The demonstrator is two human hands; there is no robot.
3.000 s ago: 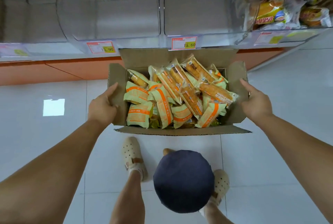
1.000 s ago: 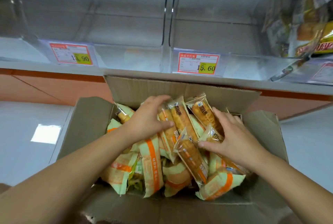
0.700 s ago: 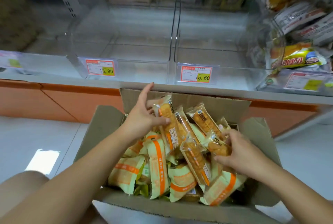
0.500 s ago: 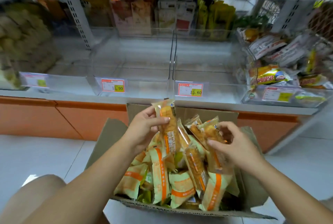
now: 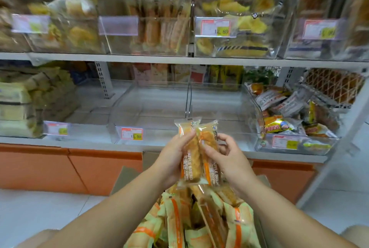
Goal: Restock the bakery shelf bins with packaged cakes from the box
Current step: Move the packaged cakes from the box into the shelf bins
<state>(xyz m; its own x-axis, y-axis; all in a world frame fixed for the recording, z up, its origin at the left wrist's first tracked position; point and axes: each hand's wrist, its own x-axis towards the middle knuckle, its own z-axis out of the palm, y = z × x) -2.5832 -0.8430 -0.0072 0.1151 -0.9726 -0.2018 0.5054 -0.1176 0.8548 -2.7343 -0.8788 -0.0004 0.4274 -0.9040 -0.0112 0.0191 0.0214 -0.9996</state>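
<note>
Head camera view: we hold two clear-wrapped waffle bread cakes upright and side by side above the open cardboard box [image 5: 127, 175]. Our left hand [image 5: 171, 159] grips the left cake [image 5: 189, 159], thumb pressed on its upper front and fingers curled behind. Our right hand [image 5: 229, 159] grips the right cake [image 5: 211, 159], thumb across its middle and fingers loosely bent at its far side. The two wrappers touch along their length, and both tops stand in front of the divider between two empty clear bins [image 5: 157, 108] on the lower shelf. A price tag reading 13.90 [image 5: 132, 134] sits on the front of the left empty bin. Below our forearms, the box is filled with more packaged cakes [image 5: 179, 223], some in clear wrap, many in pale green and orange wrap. To the right, a neighbouring bin [image 5: 295, 144] holds mixed packets; to the left, pale yellow packs are stacked. The upper shelf carries full bins, blurred, one tagged with a price we cannot read surely. An orange base panel [image 5: 60, 167] runs under the shelf.
</note>
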